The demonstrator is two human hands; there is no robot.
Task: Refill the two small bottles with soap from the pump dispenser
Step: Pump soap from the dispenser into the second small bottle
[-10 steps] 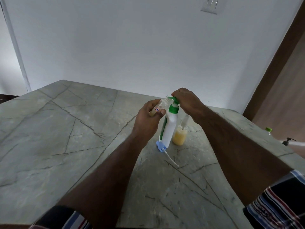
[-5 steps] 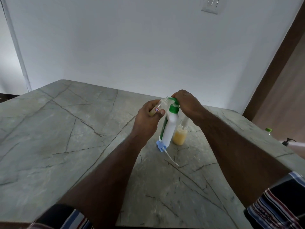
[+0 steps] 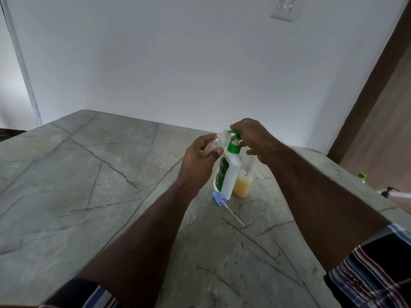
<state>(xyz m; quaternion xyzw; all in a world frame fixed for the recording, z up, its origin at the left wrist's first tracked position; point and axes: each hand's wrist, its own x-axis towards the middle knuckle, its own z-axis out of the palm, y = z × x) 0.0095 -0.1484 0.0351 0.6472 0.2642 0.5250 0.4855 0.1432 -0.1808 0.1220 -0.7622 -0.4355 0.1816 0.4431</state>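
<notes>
At table centre, the pump dispenser (image 3: 228,172) stands upright; its green pump head (image 3: 235,134) is seen higher than half a second ago, with the right hand (image 3: 252,135) curled loosely over it. A small clear bottle (image 3: 216,142) is gripped tilted in the left hand (image 3: 200,157), mouth at the spout, little soap inside, so more strokes are judged needed. A second bottle (image 3: 242,185), holding yellow soap, is noted behind the dispenser.

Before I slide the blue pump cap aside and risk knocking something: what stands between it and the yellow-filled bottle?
In the head view, only the white pump dispenser: the blue pump cap lies at its base, the yellow-filled bottle just behind.
</notes>
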